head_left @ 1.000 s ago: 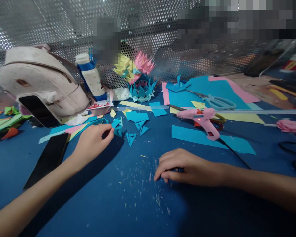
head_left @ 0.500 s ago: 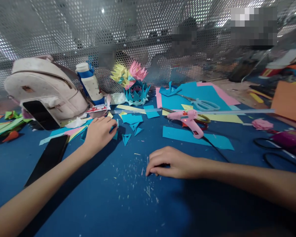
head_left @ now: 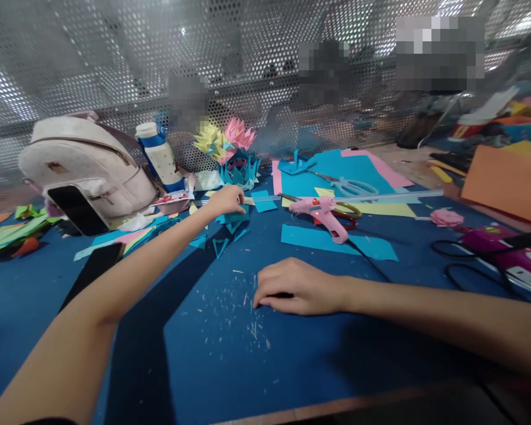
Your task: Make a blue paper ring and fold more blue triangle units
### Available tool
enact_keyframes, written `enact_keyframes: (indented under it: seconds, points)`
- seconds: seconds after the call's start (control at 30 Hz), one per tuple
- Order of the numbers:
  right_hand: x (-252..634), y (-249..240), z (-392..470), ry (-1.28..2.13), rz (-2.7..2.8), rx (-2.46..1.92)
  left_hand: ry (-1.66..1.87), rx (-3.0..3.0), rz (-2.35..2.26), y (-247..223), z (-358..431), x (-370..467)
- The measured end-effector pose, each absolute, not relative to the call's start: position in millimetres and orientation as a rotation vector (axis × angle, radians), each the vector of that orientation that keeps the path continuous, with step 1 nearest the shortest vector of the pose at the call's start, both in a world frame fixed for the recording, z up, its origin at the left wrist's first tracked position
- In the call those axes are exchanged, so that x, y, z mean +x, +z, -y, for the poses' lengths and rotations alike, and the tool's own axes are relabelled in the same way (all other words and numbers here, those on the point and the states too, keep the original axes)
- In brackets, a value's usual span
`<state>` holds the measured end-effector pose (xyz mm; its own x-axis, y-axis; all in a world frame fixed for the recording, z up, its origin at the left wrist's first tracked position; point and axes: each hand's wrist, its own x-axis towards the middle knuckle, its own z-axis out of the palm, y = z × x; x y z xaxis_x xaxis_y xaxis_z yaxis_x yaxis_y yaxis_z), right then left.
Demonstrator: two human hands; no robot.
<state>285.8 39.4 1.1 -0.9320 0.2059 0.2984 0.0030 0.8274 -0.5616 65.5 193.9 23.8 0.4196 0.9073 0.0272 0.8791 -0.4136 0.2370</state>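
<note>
My left hand (head_left: 227,200) reaches far forward, over small blue paper pieces (head_left: 233,219) and beside a long clear strip (head_left: 393,195). Its fingers curl downward; whether they grip anything is hidden. My right hand (head_left: 294,287) rests on the blue tabletop with bent fingers, thumb close to the index finger, and nothing visible in it. Tiny paper scraps (head_left: 230,310) lie scattered to its left. Beyond that hand are a blue paper strip (head_left: 336,241) and a pink glue gun (head_left: 321,213). Folded paper flowers (head_left: 236,141) in yellow, pink and blue stand behind my left hand.
Left are a pale backpack (head_left: 84,162), a leaning phone (head_left: 78,209), a dark phone (head_left: 92,268) under my forearm and a bottle (head_left: 160,156). Light blue-handled scissors (head_left: 354,186) lie on coloured sheets. Right are a pink paper rose (head_left: 446,218) and a purple power strip (head_left: 491,245).
My left hand has moved forward and right, from beside the paper pieces to over them. The right hand has stayed in place on the table. The view has shifted slightly.
</note>
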Motion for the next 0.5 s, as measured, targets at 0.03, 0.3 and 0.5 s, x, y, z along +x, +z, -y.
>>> enact_keyframes:
  seconds: [0.03, 0.3, 0.5]
  points:
    - [286.0, 1.1, -39.4, 0.811, 2.661, -0.152, 0.252, 2.482, -1.575, 25.6, -194.2, 66.1]
    - [286.8, 1.5, -37.9, 0.787, 2.645, -0.114, 0.640, 2.426, -1.410, 51.7, -167.3, 66.4]
    - [286.1, 3.1, -39.5, 0.905, 2.407, -0.511, 0.854, 2.248, -1.213, 47.3, -93.1, 62.4]
